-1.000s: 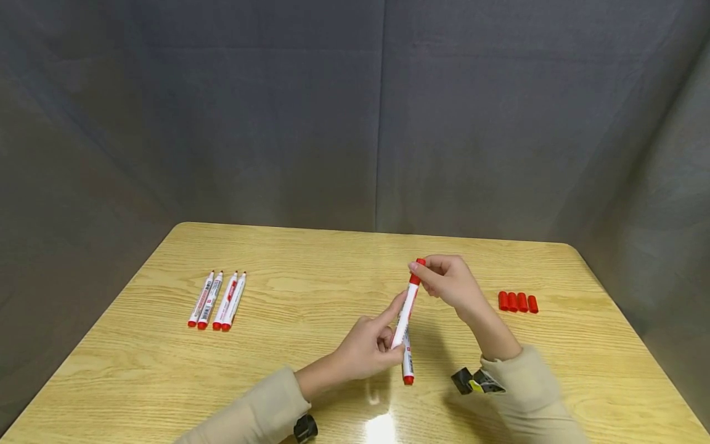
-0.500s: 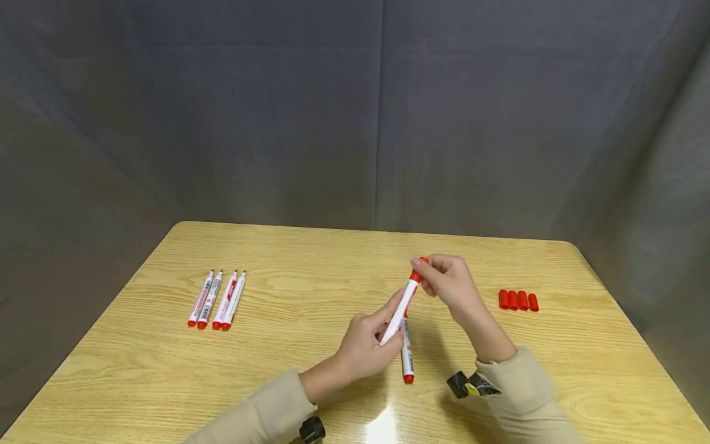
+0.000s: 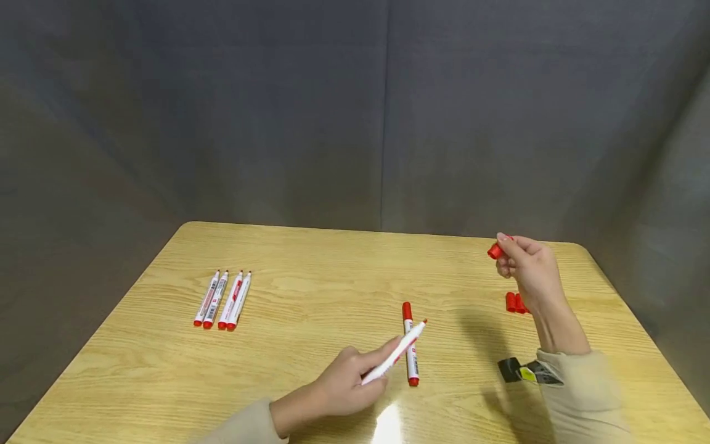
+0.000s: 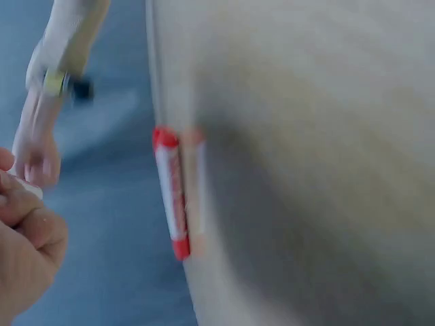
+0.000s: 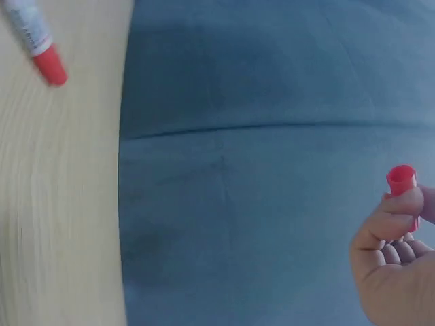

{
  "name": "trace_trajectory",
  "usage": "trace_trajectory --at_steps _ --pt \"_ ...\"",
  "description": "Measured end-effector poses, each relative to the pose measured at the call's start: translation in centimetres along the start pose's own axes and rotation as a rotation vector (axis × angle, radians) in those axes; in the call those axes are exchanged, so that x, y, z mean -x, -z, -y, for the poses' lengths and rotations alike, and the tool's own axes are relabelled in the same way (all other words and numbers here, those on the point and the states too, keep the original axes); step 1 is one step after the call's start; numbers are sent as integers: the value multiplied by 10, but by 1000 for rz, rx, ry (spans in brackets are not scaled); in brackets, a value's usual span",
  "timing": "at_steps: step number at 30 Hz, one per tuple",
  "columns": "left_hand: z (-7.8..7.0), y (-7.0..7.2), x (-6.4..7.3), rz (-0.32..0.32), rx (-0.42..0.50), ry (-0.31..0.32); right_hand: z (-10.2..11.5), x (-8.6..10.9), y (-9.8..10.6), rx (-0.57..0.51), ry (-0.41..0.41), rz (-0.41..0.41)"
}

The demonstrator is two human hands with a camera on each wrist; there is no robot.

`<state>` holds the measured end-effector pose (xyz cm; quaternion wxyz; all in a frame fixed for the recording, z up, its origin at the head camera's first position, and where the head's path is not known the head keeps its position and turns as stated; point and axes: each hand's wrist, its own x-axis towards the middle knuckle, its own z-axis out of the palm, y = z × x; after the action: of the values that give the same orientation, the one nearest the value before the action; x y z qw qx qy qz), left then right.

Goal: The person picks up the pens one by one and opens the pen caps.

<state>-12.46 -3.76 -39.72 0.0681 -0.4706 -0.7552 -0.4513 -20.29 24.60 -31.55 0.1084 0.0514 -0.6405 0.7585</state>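
My left hand (image 3: 352, 385) holds an uncapped white marker (image 3: 396, 356), its red tip pointing up and to the right. Below that tip a capped red-and-white marker (image 3: 412, 364) lies on the table, partly covered by the held one in the head view. My right hand (image 3: 535, 271) is raised at the right and pinches a red cap (image 3: 495, 251) between thumb and fingers. In the right wrist view the open end of the cap (image 5: 402, 178) shows. Under the right hand, a row of red caps (image 3: 511, 302) stands on the table, partly hidden by the wrist.
At the left of the wooden table (image 3: 310, 271) several uncapped markers (image 3: 226, 302) lie side by side, tips away from me. A grey curtain (image 3: 277, 123) hangs behind the table's far edge.
The red cap has come off the marker in my left hand. My right hand has carried it to the right, over the row of caps. The left hand has lowered slightly.
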Motion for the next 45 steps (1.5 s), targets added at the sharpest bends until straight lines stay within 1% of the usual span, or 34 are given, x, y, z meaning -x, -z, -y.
trace_trajectory --at_steps 1,2,3,4,5,7,9,12,14,16,21,24,27,30,32,39,42,45 --pt "1 2 3 -30 -32 -14 3 1 6 33 14 11" --pt "1 4 4 -56 -34 -7 6 3 10 74 24 32" --pt "1 7 4 -73 -15 9 7 5 13 102 27 48" --pt "2 10 3 -79 -2 16 8 7 14 123 31 56" --pt "2 12 3 -73 24 32 8 9 15 128 30 57" --pt "5 14 2 -60 65 45 7 13 15 125 22 55" --pt "8 15 2 -62 67 43 5 16 16 128 18 52" --pt "14 18 5 -108 30 42 4 20 17 153 12 51" --pt "19 20 7 -140 2 54 3 21 18 171 5 49" --pt "24 24 10 -152 -6 73 3 23 19 184 -5 49" --pt "33 35 17 -169 -5 134 2 24 21 174 -26 63" --pt "36 43 22 -198 -37 184 1 25 23 160 -33 76" --pt "38 50 27 -218 -74 220 0 25 26 146 -35 83" --pt "41 56 31 -230 -104 230 -1 26 28 134 -36 85" --pt "43 59 32 -242 -115 221 0 27 30 130 -41 82" --pt "51 69 38 -272 -160 164 -1 28 35 159 -62 71" --pt "51 74 41 -276 -154 160 -2 29 39 187 -69 67" --pt "51 79 42 -293 -148 157 -3 30 42 210 -78 61"
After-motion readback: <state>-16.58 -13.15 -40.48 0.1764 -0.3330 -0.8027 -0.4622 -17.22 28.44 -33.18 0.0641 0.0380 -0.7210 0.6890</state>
